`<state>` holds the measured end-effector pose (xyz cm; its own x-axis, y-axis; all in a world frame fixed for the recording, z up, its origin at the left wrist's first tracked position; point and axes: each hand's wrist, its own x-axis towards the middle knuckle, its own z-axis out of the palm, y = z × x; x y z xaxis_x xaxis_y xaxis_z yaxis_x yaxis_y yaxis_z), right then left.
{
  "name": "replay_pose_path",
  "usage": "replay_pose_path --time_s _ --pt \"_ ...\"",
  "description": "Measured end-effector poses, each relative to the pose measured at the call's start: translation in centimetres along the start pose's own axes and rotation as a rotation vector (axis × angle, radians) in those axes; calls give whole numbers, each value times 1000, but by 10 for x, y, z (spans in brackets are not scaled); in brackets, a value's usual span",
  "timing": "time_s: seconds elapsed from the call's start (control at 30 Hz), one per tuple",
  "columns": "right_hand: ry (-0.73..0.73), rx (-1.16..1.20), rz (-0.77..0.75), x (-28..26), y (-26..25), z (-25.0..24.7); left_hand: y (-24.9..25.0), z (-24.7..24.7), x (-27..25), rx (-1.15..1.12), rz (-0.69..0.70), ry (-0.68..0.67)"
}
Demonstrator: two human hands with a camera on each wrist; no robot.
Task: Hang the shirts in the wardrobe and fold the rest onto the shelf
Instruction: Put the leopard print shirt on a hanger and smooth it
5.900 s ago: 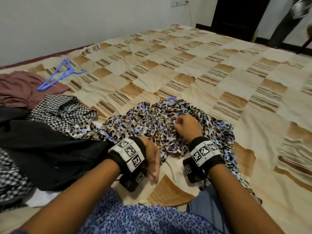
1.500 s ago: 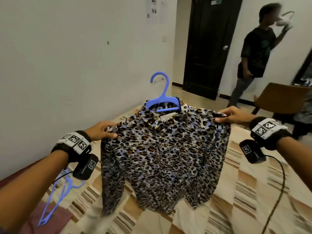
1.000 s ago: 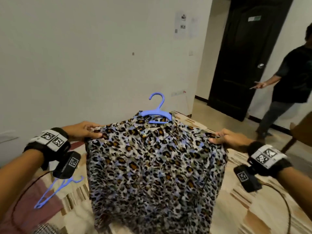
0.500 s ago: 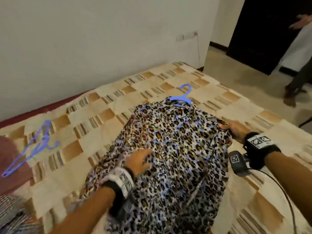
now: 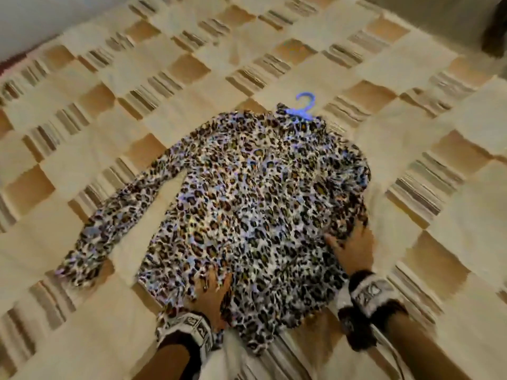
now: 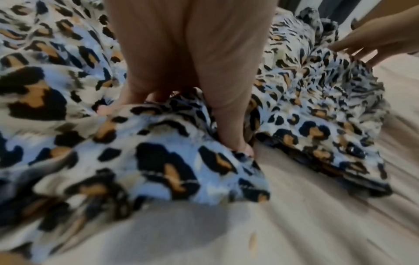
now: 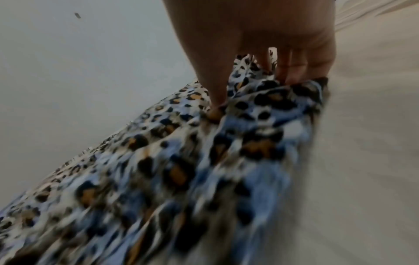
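From the head view a leopard-print shirt (image 5: 255, 193) on its blue hanger (image 5: 303, 109) lies across the bed (image 5: 82, 325); wrist views show the left hand (image 6: 192, 68) and right hand (image 7: 254, 44) pinching its fabric.

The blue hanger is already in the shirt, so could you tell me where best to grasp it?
Probably the hanger hook: it alone sticks out past the collar of the shirt, lying flat on the bedspread. Come from the far side.
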<state>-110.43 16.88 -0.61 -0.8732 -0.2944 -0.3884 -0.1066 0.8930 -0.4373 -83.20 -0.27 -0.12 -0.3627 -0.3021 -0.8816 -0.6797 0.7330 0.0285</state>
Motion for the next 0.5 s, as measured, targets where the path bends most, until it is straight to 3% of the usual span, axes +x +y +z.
replay_pose_path --time_s 0.07,0.2,0.4,0.5 --pt "100 88 -17 -26 7 10 0 -6 7 -1 -6 -70" --pt "148 53 60 -69 23 34 -3 -7 19 20 4 -126" --pt "177 285 250 -96 14 52 -2 -6 15 27 10 -94" --pt "145 366 429 -102 7 58 -4 -7 14 2 15 -97"
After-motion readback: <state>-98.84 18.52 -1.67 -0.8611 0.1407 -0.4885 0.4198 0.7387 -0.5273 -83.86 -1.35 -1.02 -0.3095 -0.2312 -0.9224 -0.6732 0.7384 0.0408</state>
